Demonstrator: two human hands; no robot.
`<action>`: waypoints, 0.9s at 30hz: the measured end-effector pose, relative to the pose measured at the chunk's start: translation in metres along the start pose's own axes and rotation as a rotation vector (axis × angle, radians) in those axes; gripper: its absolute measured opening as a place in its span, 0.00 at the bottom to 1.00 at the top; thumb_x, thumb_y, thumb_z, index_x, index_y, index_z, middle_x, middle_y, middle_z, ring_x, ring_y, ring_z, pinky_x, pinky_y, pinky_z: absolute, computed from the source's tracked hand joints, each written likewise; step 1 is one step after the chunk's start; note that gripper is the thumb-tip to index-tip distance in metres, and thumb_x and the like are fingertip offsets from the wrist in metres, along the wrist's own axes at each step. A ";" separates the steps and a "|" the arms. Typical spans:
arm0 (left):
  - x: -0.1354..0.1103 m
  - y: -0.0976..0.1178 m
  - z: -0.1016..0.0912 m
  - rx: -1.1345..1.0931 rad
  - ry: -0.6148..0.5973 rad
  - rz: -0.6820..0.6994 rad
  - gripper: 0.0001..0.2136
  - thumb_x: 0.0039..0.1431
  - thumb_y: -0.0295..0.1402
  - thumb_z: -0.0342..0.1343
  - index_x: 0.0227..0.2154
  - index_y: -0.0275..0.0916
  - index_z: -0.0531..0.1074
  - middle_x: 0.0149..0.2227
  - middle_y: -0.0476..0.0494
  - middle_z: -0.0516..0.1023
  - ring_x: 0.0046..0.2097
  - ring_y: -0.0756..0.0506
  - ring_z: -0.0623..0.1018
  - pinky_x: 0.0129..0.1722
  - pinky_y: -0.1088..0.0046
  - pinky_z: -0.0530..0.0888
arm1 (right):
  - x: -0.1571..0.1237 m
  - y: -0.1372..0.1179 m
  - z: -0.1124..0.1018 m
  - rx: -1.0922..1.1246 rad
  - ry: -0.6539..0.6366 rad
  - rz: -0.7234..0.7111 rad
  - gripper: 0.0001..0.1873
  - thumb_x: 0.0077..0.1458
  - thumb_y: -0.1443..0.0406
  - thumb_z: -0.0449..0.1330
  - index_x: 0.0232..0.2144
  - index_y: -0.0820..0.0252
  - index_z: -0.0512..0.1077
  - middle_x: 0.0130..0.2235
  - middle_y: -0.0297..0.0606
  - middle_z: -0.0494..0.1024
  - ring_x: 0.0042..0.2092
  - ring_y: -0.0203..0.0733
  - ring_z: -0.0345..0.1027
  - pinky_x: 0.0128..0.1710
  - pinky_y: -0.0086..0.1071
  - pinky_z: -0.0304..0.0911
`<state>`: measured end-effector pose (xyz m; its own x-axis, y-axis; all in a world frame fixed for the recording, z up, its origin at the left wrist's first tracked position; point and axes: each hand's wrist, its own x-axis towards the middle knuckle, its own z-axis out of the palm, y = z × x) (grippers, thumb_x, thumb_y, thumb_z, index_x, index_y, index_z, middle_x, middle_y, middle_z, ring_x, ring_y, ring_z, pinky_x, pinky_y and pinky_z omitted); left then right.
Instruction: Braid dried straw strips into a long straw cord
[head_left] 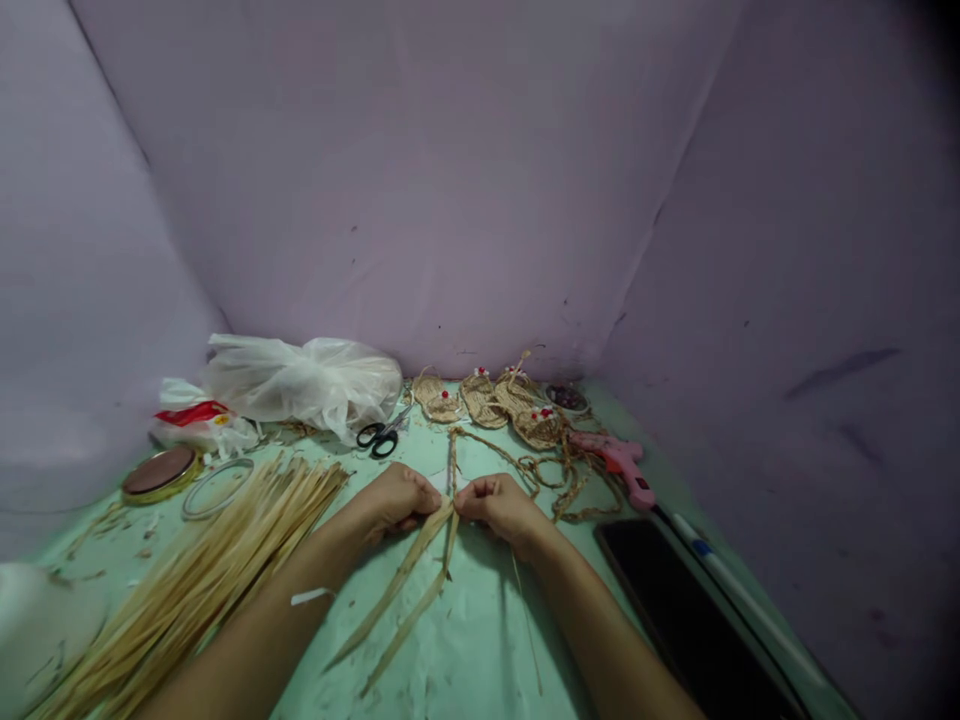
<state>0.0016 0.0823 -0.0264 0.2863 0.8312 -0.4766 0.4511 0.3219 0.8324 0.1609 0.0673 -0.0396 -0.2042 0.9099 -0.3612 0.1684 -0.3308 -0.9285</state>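
My left hand [401,497] and my right hand [495,505] meet at the middle of the table, each with fingertips pinched on a braided straw cord [453,462]. The left one grips the cord's strands from the left side, the right one from the right, almost touching. Below the fingers, loose flat straw strands [409,585] fan out toward me. From its top end the cord bends right and joins a loose coil of braided cord [555,470]. The exact crossing of strands between the fingertips is hidden.
A bundle of straw [217,560] lies left, near a tape roll [217,490] and a round tin [159,474]. Behind are a plastic bag [307,380], scissors [379,438] and several small woven slippers [482,398]. Right are a pink glue gun [619,460] and a black phone [675,610].
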 end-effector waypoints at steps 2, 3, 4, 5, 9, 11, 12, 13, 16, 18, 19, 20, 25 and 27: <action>0.002 -0.001 0.000 0.000 -0.024 0.017 0.10 0.37 0.38 0.54 0.17 0.35 0.66 0.07 0.56 0.55 0.12 0.57 0.51 0.13 0.78 0.44 | 0.000 0.000 0.001 -0.011 0.009 0.001 0.03 0.35 0.69 0.56 0.16 0.65 0.66 0.12 0.25 0.57 0.14 0.24 0.42 0.14 0.25 0.36; 0.002 -0.001 0.000 0.005 -0.034 0.013 0.10 0.37 0.39 0.53 0.17 0.35 0.65 0.07 0.56 0.55 0.11 0.57 0.50 0.13 0.78 0.44 | 0.001 0.001 0.001 -0.014 0.014 0.002 0.03 0.35 0.68 0.56 0.16 0.65 0.66 0.11 0.24 0.57 0.14 0.24 0.42 0.14 0.25 0.36; 0.002 -0.001 0.001 0.010 -0.042 0.002 0.11 0.38 0.39 0.52 0.16 0.35 0.64 0.07 0.56 0.54 0.11 0.57 0.50 0.12 0.78 0.44 | 0.001 0.001 0.001 -0.015 0.017 0.001 0.03 0.35 0.68 0.56 0.16 0.65 0.66 0.11 0.24 0.57 0.14 0.24 0.42 0.14 0.25 0.36; 0.002 0.000 0.001 0.010 -0.047 -0.008 0.11 0.39 0.40 0.52 0.15 0.35 0.64 0.07 0.55 0.54 0.11 0.57 0.50 0.12 0.78 0.43 | 0.001 0.001 0.001 -0.014 0.018 -0.001 0.03 0.35 0.68 0.56 0.16 0.65 0.66 0.11 0.24 0.57 0.14 0.24 0.42 0.14 0.25 0.36; -0.001 0.004 0.002 -0.037 -0.065 -0.033 0.08 0.37 0.35 0.52 0.18 0.34 0.67 0.08 0.55 0.56 0.11 0.58 0.51 0.12 0.80 0.44 | 0.000 0.000 0.002 -0.015 0.014 0.000 0.02 0.36 0.69 0.56 0.16 0.65 0.66 0.12 0.24 0.57 0.14 0.24 0.42 0.15 0.25 0.36; 0.000 0.004 0.002 -0.056 -0.070 -0.056 0.07 0.35 0.32 0.51 0.19 0.34 0.68 0.08 0.56 0.57 0.11 0.58 0.51 0.12 0.81 0.44 | -0.001 -0.002 0.002 -0.019 0.017 0.005 0.03 0.36 0.70 0.55 0.16 0.65 0.66 0.12 0.24 0.57 0.13 0.24 0.41 0.14 0.25 0.35; 0.001 0.004 0.001 -0.063 -0.067 -0.063 0.07 0.34 0.31 0.51 0.20 0.34 0.68 0.08 0.56 0.57 0.11 0.58 0.51 0.12 0.81 0.44 | -0.002 -0.002 0.002 -0.020 0.020 0.009 0.02 0.36 0.70 0.55 0.16 0.65 0.66 0.12 0.25 0.58 0.13 0.24 0.41 0.14 0.25 0.35; 0.002 0.004 0.001 -0.070 -0.067 -0.067 0.07 0.34 0.31 0.52 0.20 0.33 0.68 0.09 0.55 0.58 0.11 0.58 0.52 0.11 0.81 0.44 | -0.002 -0.003 0.002 -0.021 0.021 0.012 0.02 0.36 0.70 0.55 0.16 0.65 0.66 0.12 0.25 0.58 0.13 0.23 0.42 0.14 0.25 0.36; 0.005 0.003 0.001 -0.109 -0.079 -0.067 0.09 0.34 0.32 0.53 0.22 0.33 0.69 0.13 0.53 0.64 0.11 0.58 0.53 0.11 0.81 0.44 | -0.004 -0.004 0.002 -0.021 0.021 0.032 0.02 0.36 0.71 0.55 0.16 0.65 0.65 0.12 0.24 0.57 0.13 0.23 0.41 0.14 0.25 0.35; 0.005 0.004 0.003 -0.136 -0.085 -0.088 0.09 0.33 0.32 0.54 0.22 0.34 0.68 0.16 0.52 0.67 0.12 0.59 0.53 0.11 0.81 0.44 | -0.004 -0.005 0.001 -0.022 0.017 0.039 0.02 0.37 0.71 0.55 0.17 0.65 0.65 0.12 0.24 0.57 0.13 0.23 0.41 0.14 0.25 0.35; 0.005 0.005 0.005 -0.140 -0.078 -0.098 0.08 0.33 0.32 0.54 0.21 0.34 0.67 0.16 0.51 0.68 0.12 0.58 0.54 0.11 0.81 0.44 | -0.004 -0.005 0.001 -0.025 0.016 0.038 0.02 0.37 0.71 0.55 0.17 0.65 0.66 0.12 0.24 0.57 0.13 0.23 0.41 0.14 0.25 0.35; 0.004 0.006 0.007 -0.137 -0.064 -0.108 0.08 0.33 0.32 0.55 0.20 0.34 0.66 0.16 0.51 0.68 0.12 0.58 0.54 0.12 0.80 0.44 | -0.004 -0.005 0.001 -0.030 0.017 0.035 0.02 0.37 0.71 0.55 0.17 0.65 0.66 0.12 0.24 0.58 0.13 0.23 0.41 0.14 0.25 0.35; -0.005 0.016 0.015 -0.032 0.003 -0.144 0.08 0.36 0.34 0.54 0.14 0.33 0.65 0.10 0.51 0.63 0.11 0.58 0.51 0.12 0.79 0.44 | -0.003 -0.005 0.002 -0.020 -0.001 0.025 0.02 0.36 0.72 0.55 0.16 0.66 0.66 0.12 0.25 0.60 0.14 0.23 0.42 0.14 0.24 0.37; -0.008 0.018 0.017 0.006 0.043 -0.111 0.08 0.36 0.33 0.54 0.13 0.32 0.66 0.09 0.52 0.61 0.11 0.58 0.52 0.12 0.78 0.45 | -0.003 -0.005 0.001 0.003 -0.015 0.017 0.02 0.36 0.72 0.55 0.16 0.66 0.67 0.13 0.26 0.61 0.14 0.23 0.43 0.14 0.24 0.37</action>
<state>0.0214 0.0738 -0.0120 0.1980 0.8094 -0.5528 0.4829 0.4102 0.7737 0.1595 0.0658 -0.0343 -0.2155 0.9002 -0.3784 0.1687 -0.3473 -0.9224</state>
